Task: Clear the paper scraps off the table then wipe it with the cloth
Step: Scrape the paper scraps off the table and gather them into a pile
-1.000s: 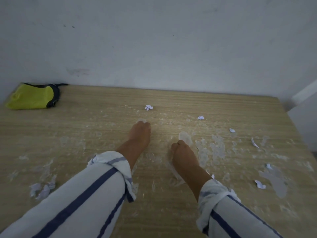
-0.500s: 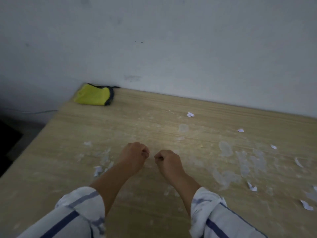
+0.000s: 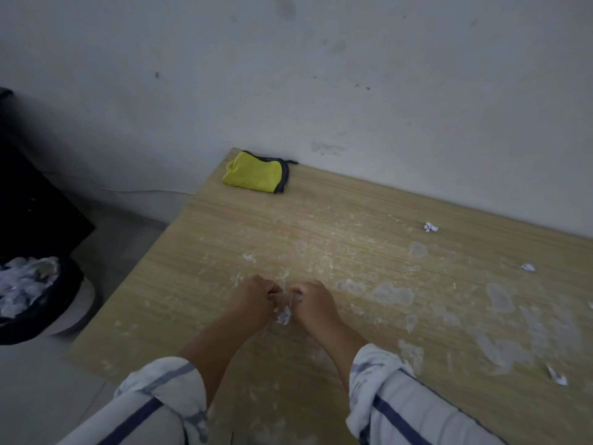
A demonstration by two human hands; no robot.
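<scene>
The table (image 3: 224,239) is beige with grain lines and whitish smears; the cloth (image 3: 255,175) at its far left corner is yellow, edged dark grey; paper scraps (image 3: 430,226) on it are white; sleeves (image 3: 401,409) over it are white with blue stripes.

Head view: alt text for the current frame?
The left hand and right hand, fingers curled, hold a clump of paper scraps between them on a smeared wooden table. A few loose scraps lie to the right, a folded yellow cloth sits at the far corner by the wall, and a dark bin of paper stands on the floor to the left.
</scene>
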